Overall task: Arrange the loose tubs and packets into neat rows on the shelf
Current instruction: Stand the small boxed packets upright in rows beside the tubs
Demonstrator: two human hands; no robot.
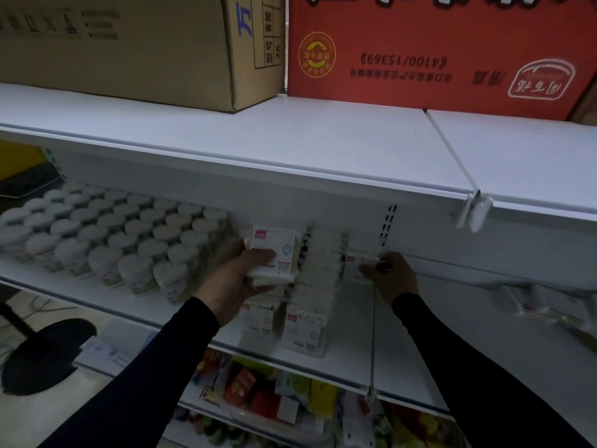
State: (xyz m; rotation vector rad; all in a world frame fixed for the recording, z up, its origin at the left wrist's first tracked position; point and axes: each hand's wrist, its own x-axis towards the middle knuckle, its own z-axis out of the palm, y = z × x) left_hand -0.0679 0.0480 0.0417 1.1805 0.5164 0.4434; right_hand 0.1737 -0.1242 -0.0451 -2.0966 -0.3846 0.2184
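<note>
My left hand [237,279] grips a small stack of white packets [274,250] with a red logo, held above the middle shelf [349,357]. Just right of it, a row of the same packets [315,286] runs from the shelf's back to its front. My right hand [392,276] pinches one more white packet [355,263] at the far end of a second, short row, against the back wall. Left of the packets stand several neat rows of white-lidded tubs [122,231].
A brown carton [129,50] and a red carton [436,53] sit on the top shelf [290,140]. A divider rail [374,334] splits the middle shelf. Blurred loose packets [542,305] lie at right. Colourful goods [274,392] fill the lower shelf.
</note>
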